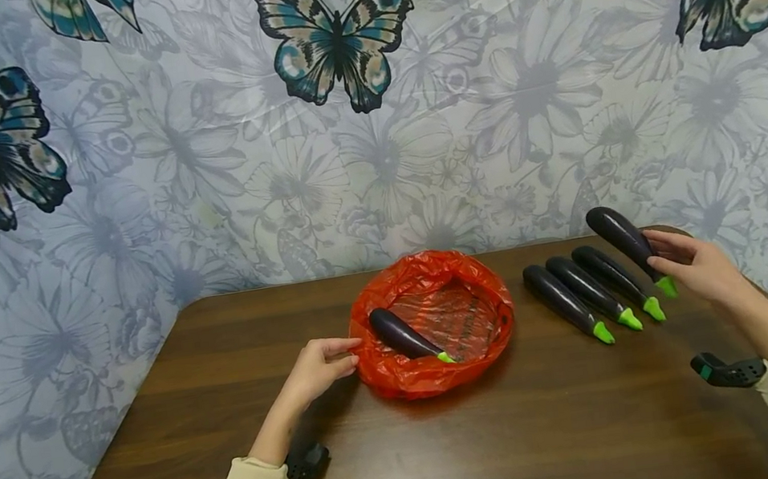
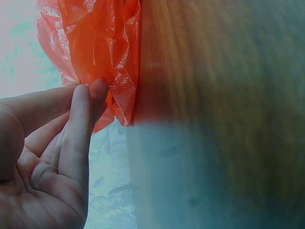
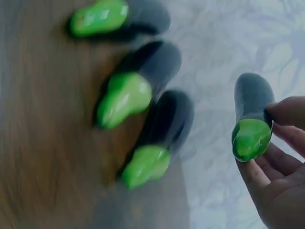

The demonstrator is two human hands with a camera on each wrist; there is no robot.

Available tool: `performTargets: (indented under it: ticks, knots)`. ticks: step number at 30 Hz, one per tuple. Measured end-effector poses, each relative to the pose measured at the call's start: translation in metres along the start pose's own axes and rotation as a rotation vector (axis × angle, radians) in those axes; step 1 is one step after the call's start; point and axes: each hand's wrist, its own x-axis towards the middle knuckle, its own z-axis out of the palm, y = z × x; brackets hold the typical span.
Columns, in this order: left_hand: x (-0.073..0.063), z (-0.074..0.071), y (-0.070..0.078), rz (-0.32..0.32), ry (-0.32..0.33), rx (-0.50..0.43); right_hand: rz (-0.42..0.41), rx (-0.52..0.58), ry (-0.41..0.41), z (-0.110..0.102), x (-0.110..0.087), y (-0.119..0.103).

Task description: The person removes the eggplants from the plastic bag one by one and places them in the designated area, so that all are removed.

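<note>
A red plastic bag (image 1: pixel 403 383) stands on the table with its mouth spread wide in a round shape. Inside it lies one dark eggplant (image 1: pixel 399 331) with a green stem end. My left hand (image 1: pixel 321 367) pinches the bag's left side between thumb and fingers, as the left wrist view shows on the crinkled bag (image 2: pixel 102 43). At the right, my right hand (image 1: pixel 702 264) holds another eggplant (image 1: pixel 614 232) near its green end, raised off the table in the right wrist view. Left of that hand, three more eggplants (image 1: pixel 557 296) lie side by side, stem ends toward me.
The brown wooden table (image 1: pixel 456 456) ends at a back edge just behind the bag and the eggplants. Beyond it hangs a pale flowered cloth (image 1: pixel 388 158) with blue butterflies. Black bands (image 1: pixel 729 372) sit on both wrists.
</note>
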Motion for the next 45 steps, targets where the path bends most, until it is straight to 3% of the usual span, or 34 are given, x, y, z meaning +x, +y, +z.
performTargets:
  ticks: [2,7,9,20,45]
  knots:
    - [-0.003,0.001,0.008,-0.001,-0.006,0.0,-0.004,-0.015,-0.007,-0.002,0.001,0.008]
    - [-0.004,0.001,0.008,-0.004,-0.003,-0.004,0.018,0.013,-0.025,-0.003,0.002,0.02]
    - [-0.001,0.001,0.001,0.0,0.001,-0.007,0.022,0.031,-0.027,-0.003,0.003,0.023]
    - [0.0,0.0,-0.002,-0.011,0.001,-0.006,0.041,0.005,-0.05,0.004,0.008,0.042]
    - [0.0,0.0,-0.001,-0.017,0.003,0.004,0.028,-0.121,-0.09,0.013,0.008,0.055]
